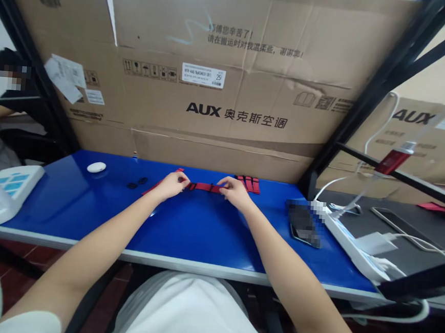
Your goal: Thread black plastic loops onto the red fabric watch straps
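Work surface: glossy blue tabletop [201, 236], pale front edge. Red strap [204, 187] with black fittings: far middle of tabletop, spanning my hands. My left hand [173, 184]: fingertips pinching strap's left part. My right hand [235, 190]: fingertips pinching right part. Far side: AUX cardboard panel [165, 110] between black posts [38, 62]. Right: smartphone [302, 224], white power strip [349, 243]. Left: white oval disc [96, 167]. Beyond left post: another person [20, 89].
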{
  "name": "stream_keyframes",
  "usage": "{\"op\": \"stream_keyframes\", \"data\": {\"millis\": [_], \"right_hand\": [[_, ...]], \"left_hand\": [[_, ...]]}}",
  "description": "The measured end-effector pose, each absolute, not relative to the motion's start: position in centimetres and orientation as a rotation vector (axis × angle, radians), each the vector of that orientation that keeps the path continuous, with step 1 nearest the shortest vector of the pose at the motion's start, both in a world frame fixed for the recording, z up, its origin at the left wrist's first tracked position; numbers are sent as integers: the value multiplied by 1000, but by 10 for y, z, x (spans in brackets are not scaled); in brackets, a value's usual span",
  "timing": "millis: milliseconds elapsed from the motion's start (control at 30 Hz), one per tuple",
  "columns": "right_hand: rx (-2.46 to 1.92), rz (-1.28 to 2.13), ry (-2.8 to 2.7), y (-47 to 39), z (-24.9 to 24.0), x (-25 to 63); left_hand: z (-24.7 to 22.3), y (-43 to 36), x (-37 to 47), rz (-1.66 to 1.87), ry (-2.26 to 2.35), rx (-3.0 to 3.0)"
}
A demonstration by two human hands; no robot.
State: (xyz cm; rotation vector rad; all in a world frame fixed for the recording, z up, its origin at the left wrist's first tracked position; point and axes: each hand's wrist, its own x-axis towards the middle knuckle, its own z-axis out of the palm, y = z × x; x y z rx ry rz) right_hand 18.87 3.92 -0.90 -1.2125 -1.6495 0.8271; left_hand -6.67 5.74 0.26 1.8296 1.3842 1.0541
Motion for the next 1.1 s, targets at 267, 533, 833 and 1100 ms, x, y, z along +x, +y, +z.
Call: {"op": "stream_keyframes", "data": {"millis": [267,533,833,1100], "right_hand": [[-908,1262,-1690,14,8,171],[-1008,668,-1991,18,5,170],[-946,606,-2060,11,7,167],[-892,696,-2163,11,13,176]], "left_hand": [[13,24,-37,957,878,1447],[10,21,-30,1038,760,1457],[9,16,-23,1063,846,1566],[8,10,-19,1040,869,1599]]}}
